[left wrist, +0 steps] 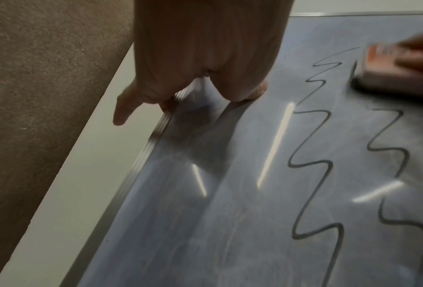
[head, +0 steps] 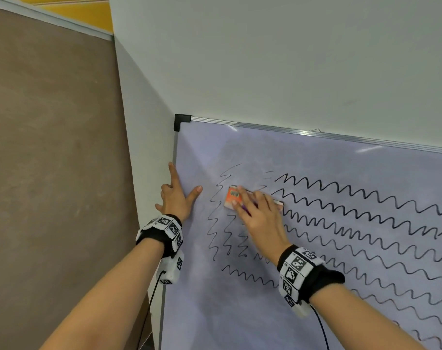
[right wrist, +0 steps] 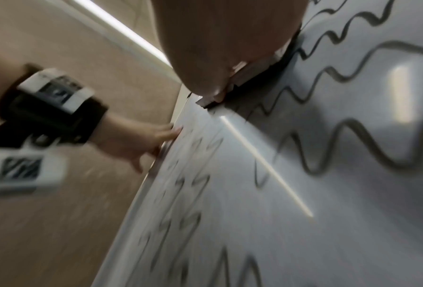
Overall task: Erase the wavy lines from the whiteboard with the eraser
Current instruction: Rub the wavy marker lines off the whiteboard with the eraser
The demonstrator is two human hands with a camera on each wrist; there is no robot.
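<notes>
Right hand (head: pixel 259 213) lies over the orange-topped rectangular block eraser (head: pixel 230 197), fingers laid across its top and curled at its edges, gripping it and pressing it flat to the aluminium-framed whiteboard (head: pixel 240 311). In the right wrist view the eraser's dark felt underside (right wrist: pixel 274 71) sits flush on the board under the palm; that view is motion-blurred.

Eraser location: upper-left area of the board, just right of the leftmost vertical zigzag, at the left ends of the upper horizontal rows.

Left hand (head: pixel 175 198) is open, fingers straight and spread, braced at the board's left edge. Index finger lies along the frame, thumb flat on the board surface, pointing toward the eraser but apart from it. In the left wrist view the other fingers (left wrist: pixel 122 108) hang past the frame (left wrist: pixel 141 161), off the board.

Black wavy marker lines (head: pixel 366 215): many horizontal rows run rightward across the board from the eraser, dark and intact. Left of the hand, three vertical zigzags; the leftmost (left wrist: pixel 311 155) is whole, the next two are cut off near the eraser. Faint short stubs just above the eraser. A grey smeared patch surrounds the eraser.

Both wrists carry black bands with white tag-marked blocks (head: pixel 299 267), cables trailing down. White wall (head: pixel 265 59) above the board, brown floor (head: pixel 50 147) to the left.
</notes>
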